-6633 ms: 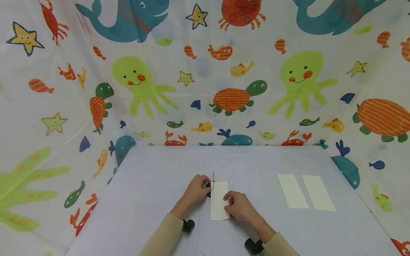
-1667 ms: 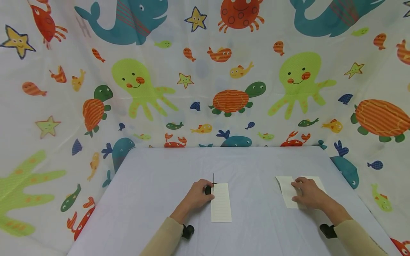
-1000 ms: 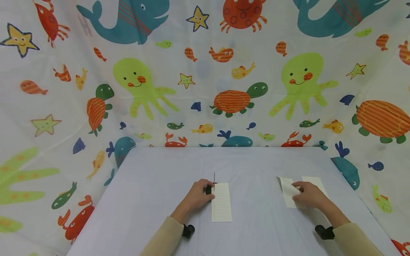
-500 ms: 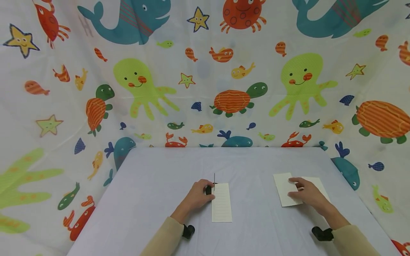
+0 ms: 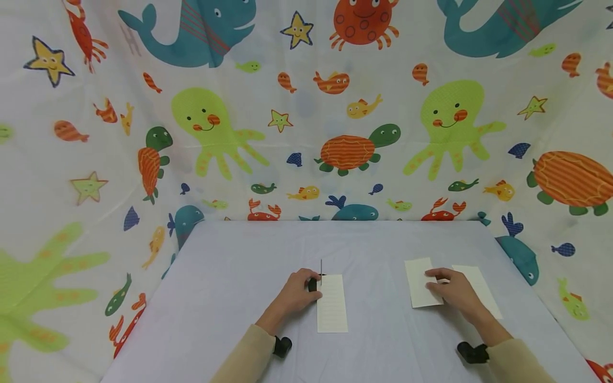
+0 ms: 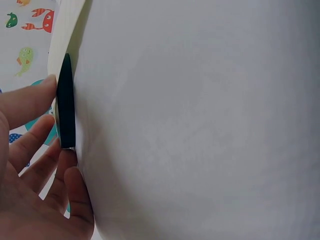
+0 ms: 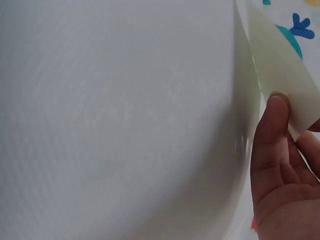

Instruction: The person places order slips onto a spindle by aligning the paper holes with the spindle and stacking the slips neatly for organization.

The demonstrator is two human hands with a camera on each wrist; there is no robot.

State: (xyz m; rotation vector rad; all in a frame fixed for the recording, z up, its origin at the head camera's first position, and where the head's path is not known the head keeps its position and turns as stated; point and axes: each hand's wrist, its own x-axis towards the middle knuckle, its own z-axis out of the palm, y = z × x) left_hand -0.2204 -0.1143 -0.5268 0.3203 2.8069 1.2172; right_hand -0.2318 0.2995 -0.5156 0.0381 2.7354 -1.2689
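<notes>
In the head view my left hand [image 5: 296, 291] holds a black binder clip [image 5: 313, 284] at the upper left edge of a ruled cream paper slip [image 5: 332, 308]. A thin dark line stands up from the clip. The left wrist view has the clip's wedge-shaped side [image 6: 66, 107] beside the thumb and fingertips of that hand. Farther right, my right hand [image 5: 457, 290] pinches a second cream slip [image 5: 420, 284] by its right edge, tilted and raised off the table. Its thumb lies against this slip [image 7: 282, 70] in the right wrist view.
Another cream slip [image 5: 481, 287] lies on the table behind my right hand, partly hidden by it. White cloth covers the table [image 5: 239, 255]. A curtain printed with sea animals [image 5: 297, 122] hangs along the back and both sides.
My right hand has left the middle slip, gone to the right and taken hold of a slip there. That slip is now lifted and shifted left. My left hand stays at the clip.
</notes>
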